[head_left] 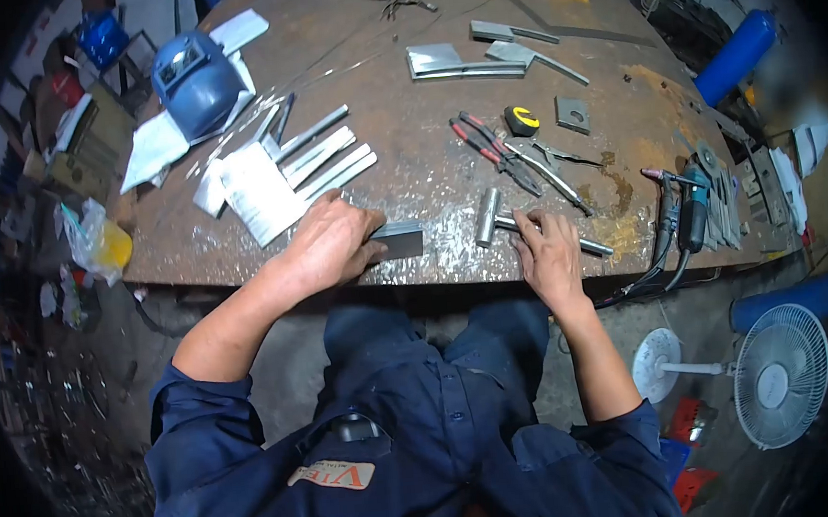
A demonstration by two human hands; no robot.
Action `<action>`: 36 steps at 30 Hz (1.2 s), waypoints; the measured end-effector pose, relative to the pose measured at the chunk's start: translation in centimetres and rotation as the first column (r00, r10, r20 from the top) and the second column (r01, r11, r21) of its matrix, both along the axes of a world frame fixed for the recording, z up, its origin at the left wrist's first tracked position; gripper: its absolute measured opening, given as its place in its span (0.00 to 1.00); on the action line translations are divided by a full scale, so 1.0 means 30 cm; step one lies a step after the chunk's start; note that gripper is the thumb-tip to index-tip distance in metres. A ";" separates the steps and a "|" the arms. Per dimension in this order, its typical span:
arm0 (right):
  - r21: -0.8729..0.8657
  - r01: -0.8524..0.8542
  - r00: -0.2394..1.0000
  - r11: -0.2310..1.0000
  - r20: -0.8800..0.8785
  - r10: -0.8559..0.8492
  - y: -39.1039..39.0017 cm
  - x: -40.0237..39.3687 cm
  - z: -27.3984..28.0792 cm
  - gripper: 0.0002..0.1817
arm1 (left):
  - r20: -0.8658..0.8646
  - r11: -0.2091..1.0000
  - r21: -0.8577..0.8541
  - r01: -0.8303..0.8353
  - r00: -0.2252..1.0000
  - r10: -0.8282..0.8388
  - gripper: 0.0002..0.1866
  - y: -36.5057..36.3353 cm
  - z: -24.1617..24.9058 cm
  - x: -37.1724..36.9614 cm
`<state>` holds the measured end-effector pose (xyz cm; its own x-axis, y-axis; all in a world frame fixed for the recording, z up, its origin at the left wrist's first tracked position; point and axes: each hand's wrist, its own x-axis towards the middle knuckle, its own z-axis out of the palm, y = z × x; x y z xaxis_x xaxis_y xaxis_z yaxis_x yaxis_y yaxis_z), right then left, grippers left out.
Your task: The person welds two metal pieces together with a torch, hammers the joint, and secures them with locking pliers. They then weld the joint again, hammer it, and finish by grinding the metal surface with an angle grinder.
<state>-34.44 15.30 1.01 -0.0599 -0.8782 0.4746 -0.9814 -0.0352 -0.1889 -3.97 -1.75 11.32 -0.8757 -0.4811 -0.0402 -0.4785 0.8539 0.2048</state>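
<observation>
Near the front edge of the table, my left hand (331, 240) is closed on one end of a flat grey metal piece (401, 241), whose other end sticks out to the right. My right hand (550, 247) lies over the handle of a metal hammer (489, 217), fingers curled on it. The hammer's cylindrical head points left, towards the metal piece, with a gap between them. Just beyond my left hand are a printed paper sheet (260, 190) and several metal strips (333, 168). Past the hammer lie red-handled pliers (498, 153) and long-nosed metal tongs (553, 180).
A blue welding helmet (195, 86) sits at the back left. Farther back are folded metal parts (465, 61), a yellow tape measure (521, 120) and a square plate with a hole (572, 114). A teal angle grinder (693, 208) rests at the right, above a floor fan (780, 377).
</observation>
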 end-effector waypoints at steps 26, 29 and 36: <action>0.006 0.334 0.917 0.943 0.229 -0.326 -0.040 0.086 -0.027 0.23 | 0.204 -0.115 0.687 0.718 -0.038 0.978 0.16 -0.852 -0.368 -0.933; 0.021 0.319 0.928 0.947 0.197 -0.317 -0.045 0.085 -0.033 0.24 | 0.245 -0.070 0.614 0.786 -0.105 0.964 0.18 -0.895 -0.436 -1.008; 0.038 0.292 0.945 0.956 0.144 -0.295 -0.046 0.086 -0.054 0.25 | 0.161 -0.286 0.954 0.092 0.646 0.746 0.43 -0.708 -0.312 -0.881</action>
